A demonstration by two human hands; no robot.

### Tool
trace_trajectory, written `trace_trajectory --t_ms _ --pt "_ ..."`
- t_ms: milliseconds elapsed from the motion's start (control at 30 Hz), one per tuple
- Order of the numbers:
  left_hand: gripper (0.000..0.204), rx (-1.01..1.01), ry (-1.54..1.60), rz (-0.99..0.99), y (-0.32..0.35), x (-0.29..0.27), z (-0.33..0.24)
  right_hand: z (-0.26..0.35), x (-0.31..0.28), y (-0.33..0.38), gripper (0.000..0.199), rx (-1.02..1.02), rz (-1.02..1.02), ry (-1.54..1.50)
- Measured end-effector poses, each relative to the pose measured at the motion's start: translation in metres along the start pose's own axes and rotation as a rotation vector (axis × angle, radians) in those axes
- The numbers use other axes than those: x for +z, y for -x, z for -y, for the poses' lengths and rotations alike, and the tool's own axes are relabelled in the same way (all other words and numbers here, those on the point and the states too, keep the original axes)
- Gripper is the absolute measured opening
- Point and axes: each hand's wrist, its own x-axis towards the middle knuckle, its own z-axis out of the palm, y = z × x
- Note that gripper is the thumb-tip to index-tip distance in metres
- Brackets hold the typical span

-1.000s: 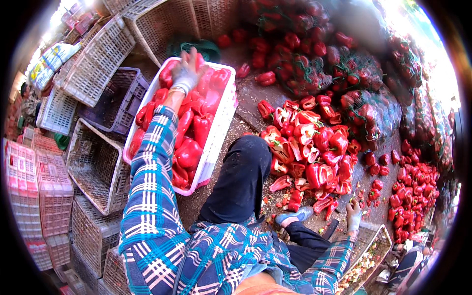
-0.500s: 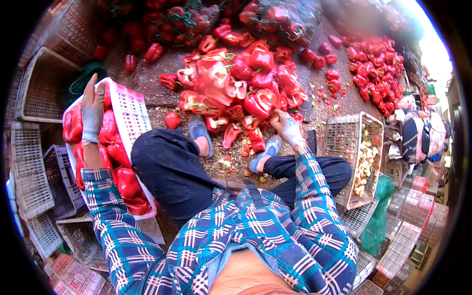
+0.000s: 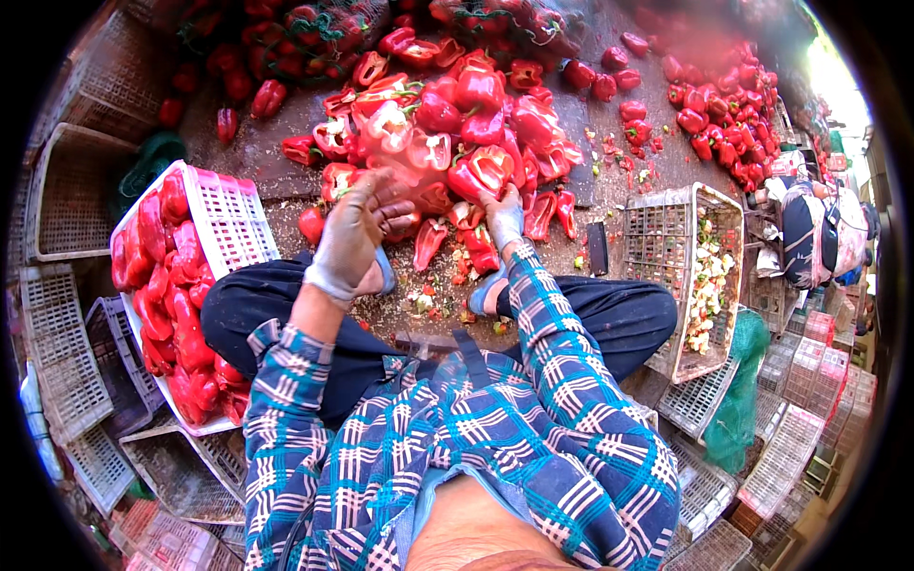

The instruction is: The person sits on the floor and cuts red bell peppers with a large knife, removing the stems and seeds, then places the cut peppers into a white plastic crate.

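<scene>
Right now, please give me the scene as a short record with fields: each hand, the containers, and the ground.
left hand: gloved left hand raised above the knees, fingers spread, holding nothing
right hand: gloved right hand reaching into the pile of cut red peppers; grip cannot be told
left container: white crate full of red pepper pieces
right container: scrap crate with pale cores and seeds
ground: dark knife lying by the scrap crate; whole red peppers farther away
</scene>
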Motion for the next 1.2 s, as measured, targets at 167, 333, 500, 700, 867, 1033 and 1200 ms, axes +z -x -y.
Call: trace_trajectory --t_ms 167,333,500,700,867,1033,1200 --pt "0.047 -0.269 0.173 -0.168 -0.041 -0.04 0.088 0.021 0.017 0.013 0.075 0.006 -0.061 0.227" --pt "0.05 -0.371 0.147 -0.206 -0.058 -0.067 0.129 0.049 0.03 0.034 0.059 -0.069 -0.068 0.315" --pt "0.059 -0.403 0.15 -0.242 -0.063 -0.054 0.132 0.046 0.006 0.043 0.06 -0.645 -0.027 0.426" --pt "0.042 -0.298 0.531 0.136 -0.072 -0.041 0.127 0.081 -0.029 0.103 0.04 -1.249 0.032 0.503" --pt "0.054 0.01 0.054 0.134 -0.063 -0.042 0.124 0.112 -0.073 0.119 0.043 -1.183 0.13 0.238" --pt "0.076 0.16 -0.435 0.161 -0.039 -0.005 0.107 0.131 -0.105 0.103 0.076 -0.865 0.013 0.428" --pt "0.089 0.247 -1.107 0.081 -0.031 0.009 0.118 0.123 -0.1 0.102 0.063 -0.67 0.182 0.62"
